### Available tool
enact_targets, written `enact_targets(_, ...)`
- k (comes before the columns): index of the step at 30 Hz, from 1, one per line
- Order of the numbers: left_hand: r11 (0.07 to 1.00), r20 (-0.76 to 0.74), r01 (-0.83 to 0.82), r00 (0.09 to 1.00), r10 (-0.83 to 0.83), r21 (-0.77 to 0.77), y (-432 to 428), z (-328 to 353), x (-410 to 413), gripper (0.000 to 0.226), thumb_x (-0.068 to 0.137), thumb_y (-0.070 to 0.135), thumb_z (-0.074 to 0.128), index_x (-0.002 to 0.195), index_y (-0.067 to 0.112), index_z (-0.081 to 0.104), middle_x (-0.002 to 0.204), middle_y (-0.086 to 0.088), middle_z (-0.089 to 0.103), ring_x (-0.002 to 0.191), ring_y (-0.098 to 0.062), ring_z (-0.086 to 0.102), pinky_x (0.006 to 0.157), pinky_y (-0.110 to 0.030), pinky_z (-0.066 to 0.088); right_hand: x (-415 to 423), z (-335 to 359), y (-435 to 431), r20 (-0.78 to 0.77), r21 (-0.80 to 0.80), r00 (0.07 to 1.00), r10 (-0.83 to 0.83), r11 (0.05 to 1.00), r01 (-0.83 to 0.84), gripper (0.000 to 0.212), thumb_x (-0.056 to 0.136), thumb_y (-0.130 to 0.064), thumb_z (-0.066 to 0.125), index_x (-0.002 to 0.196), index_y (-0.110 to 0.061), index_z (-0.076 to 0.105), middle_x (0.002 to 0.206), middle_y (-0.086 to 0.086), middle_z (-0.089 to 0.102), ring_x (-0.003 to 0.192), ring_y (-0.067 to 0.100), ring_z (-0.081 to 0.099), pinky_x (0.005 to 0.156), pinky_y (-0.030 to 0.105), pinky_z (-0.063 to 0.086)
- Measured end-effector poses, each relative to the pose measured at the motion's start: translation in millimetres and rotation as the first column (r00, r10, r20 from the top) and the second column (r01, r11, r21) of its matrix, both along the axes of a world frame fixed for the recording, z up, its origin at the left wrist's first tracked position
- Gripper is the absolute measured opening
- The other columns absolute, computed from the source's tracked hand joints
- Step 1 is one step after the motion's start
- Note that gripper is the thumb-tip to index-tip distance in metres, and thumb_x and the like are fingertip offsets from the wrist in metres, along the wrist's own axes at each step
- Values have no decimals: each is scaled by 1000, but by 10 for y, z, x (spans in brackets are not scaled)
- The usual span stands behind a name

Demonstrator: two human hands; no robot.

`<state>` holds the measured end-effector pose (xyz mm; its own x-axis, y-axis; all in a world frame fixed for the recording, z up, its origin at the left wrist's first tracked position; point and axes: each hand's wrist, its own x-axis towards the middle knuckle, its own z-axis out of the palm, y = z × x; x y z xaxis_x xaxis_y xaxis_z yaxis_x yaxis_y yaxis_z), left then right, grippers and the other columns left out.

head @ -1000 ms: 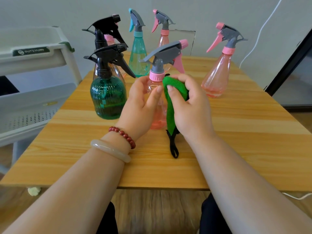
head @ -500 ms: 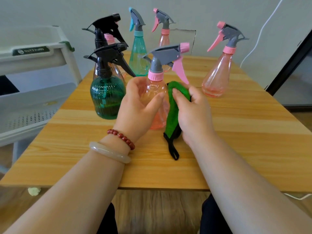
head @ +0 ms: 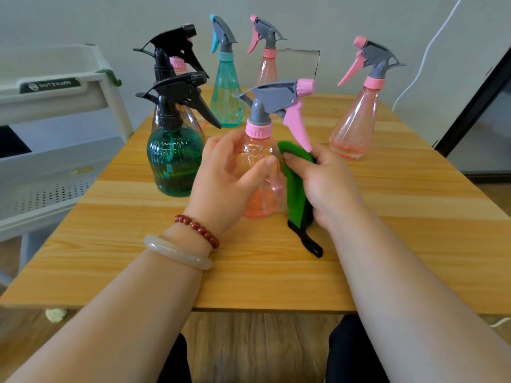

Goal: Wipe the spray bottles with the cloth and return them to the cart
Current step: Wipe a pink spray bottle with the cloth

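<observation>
Change: the cloth (head: 295, 186) is now lower on the held pink bottle (head: 258, 175). A second ago it was bunched at the collar. Now it is pressed along the right flank of the body, with its black strap trailing on the table (head: 401, 230). The spray head is also turned, so the pink trigger is exposed.

Reading: the neck is judged done and the stroke is being run down the body. The wipe is mid-way and the return is not yet started.

Hands: the left hand (head: 229, 178) is wrapped round the bottle's left side, thumb across the front. The base appears set on the table. The right hand (head: 325, 186) is clenched on the cloth, which is pinched against the bottle.

Count, near to far:
- 2 wrist items on the left arm: pale bangle (head: 177, 252), red bead bracelet (head: 197, 229)
- 1 cloth
- 7 bottles are made out:
  - the held one
  - dark green bottle (head: 174, 161), black head, just left of it
  - pink bottle at the right (head: 355, 128), standing apart
  - clear bottle (head: 174, 45), black head, behind the green
  - hidden bottle (head: 178, 63), only its pink collar shown
  - teal bottle (head: 226, 103)
  - far pink bottle (head: 266, 69)
- 1 cart (head: 63, 98), left of the table

All seven are on the table, so none is counted as returned.
</observation>
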<state>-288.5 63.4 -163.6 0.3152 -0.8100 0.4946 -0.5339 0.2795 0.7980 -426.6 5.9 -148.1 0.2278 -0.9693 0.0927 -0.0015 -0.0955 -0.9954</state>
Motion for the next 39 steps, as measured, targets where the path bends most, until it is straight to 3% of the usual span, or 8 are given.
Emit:
enact_targets(5,995,-135,99,986,-99,-4,23,-8,-16,45,93,29,64,135,21,47,124,11,59,116,3,55,96,-13,44,10,106,50,275,-4,953,123,992,-127,15,89,-14,67,84,-27,74,79,-3,71,77,18,64,78,42,52)
enact_targets(13,990,-109,136,985,-133,25,-20,-44,-40,59,83,47,71,131,25,46,124,7,58,114,-9,59,100,-34,49,-14,93,32,43,-44,999,-7,999,8,10,92,-24,68,84,-29,71,70,-11,70,67,9,66,64,33,55)
enact_targets(17,999,-3,25,1000,-25,44,5,-15,-10,60,83,41,71,136,24,48,125,2,46,105,21,40,96,-2,33,-71,72,1,-101,11,995,-13,1000,14,7,95,-26,65,91,-28,71,71,-10,73,61,8,69,60,30,57)
enact_targets(24,991,-42,129,991,-128,20,24,-27,-77,63,81,50,63,136,25,48,122,14,58,116,2,54,99,-19,46,-113,234,51,76,-131,994,77,989,-67,14,97,-19,60,88,-26,69,71,-7,68,66,13,64,58,31,54)
enact_targets(29,988,-162,151,976,-147,17,49,-42,-64,31,87,27,58,109,48,50,93,21,66,89,-2,64,84,-29,56,-149,93,-17,-43,123,997,62,991,-56,24,94,-14,63,76,-25,75,83,9,75,84,33,71,83,63,55)
enact_targets(32,979,-165,196,969,-185,51,51,-31,-81,37,89,34,70,120,41,51,100,11,69,88,4,66,75,-14,51,-121,149,22,52,27,994,101,994,-102,19,94,-16,64,82,-26,73,78,0,74,75,20,71,75,42,58)
enact_targets(35,984,-112,169,980,-161,63,12,-61,-81,76,76,63,70,137,26,46,126,-2,60,113,-14,62,94,-31,53,-84,233,86,140,-135,975,175,978,-156,26,95,-15,62,78,-31,73,77,-7,73,76,11,69,69,31,54)
enact_targets(39,992,-28,92,996,-90,81,7,-77,-53,70,69,73,64,129,38,48,125,1,59,112,-12,60,94,-36,53,-120,157,31,10,-81,992,129,989,-127,18,95,-17,63,84,-29,72,72,-9,71,69,9,68,63,28,53)
